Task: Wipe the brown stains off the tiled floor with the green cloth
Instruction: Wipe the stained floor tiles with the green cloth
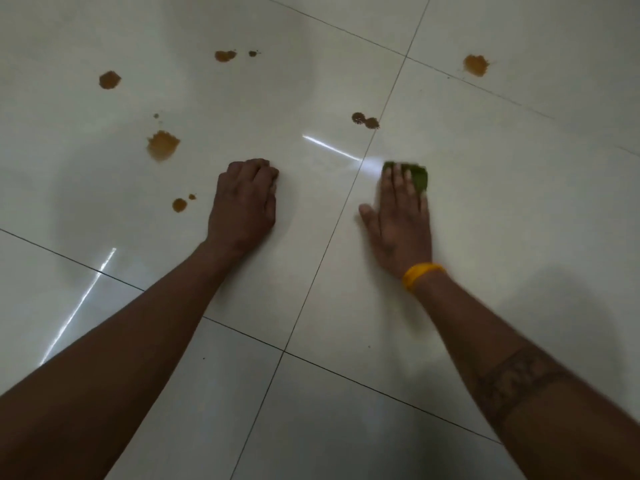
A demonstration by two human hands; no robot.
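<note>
Wiping is the step in hand, by my judgement, and most of the work remains. My right hand [398, 216] lies flat on the green cloth [417, 176], fingers straight and held together, thumb spread to the inside, pressing the cloth onto the tiled floor [485, 237]. Only the far edge of the cloth shows beyond my fingertips; the rest is under the hand. A yellow wristband [420, 275] sits behind that palm.

My left hand [246, 199] rests on the floor well to the inside of the cloth, fingers curled under and holding nothing. It appears to serve as a brace.

No stain is visible beside the cloth. The dark double stain [365, 120] lies near, ahead of the fingertips and slightly to the inside, beside the grout line [346, 202]. One orange-brown stain [476, 65] lies far ahead and to the outside. The remaining stains sit beyond my left hand: a large one [162, 144], a small pair [180, 204], and two farther ones [109, 80] [225, 55].

Next move, as I judge it: slide the cloth forward onto the double stain, maintain flat downward pressure, and keep the whole cloth under the palm so it does not bunch.
</note>
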